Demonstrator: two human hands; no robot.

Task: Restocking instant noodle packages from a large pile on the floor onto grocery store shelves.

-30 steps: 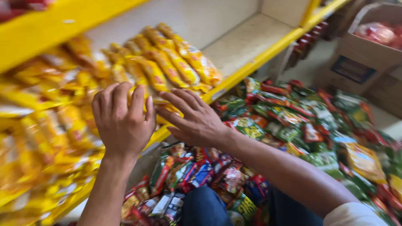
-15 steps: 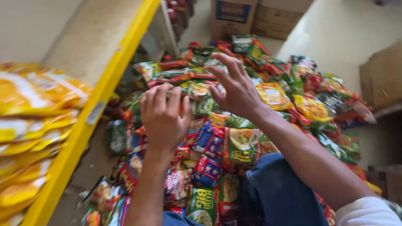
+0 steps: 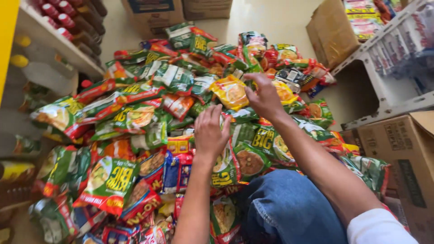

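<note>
The yellow packet [image 3: 230,91] lies atop the floor pile [image 3: 135,117] (green and red packets). Right hand [image 3: 264,97] touches its edge, fingers spread, nothing clenched. Left hand [image 3: 210,133] hovers open nearby, above the pile.

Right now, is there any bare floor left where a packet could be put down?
Yes, bare floor shows at the top, between the cardboard boxes and the brown box, and a small patch beside the white rack. The heap of snack packets is crowded under the left hand and right hand.
</note>
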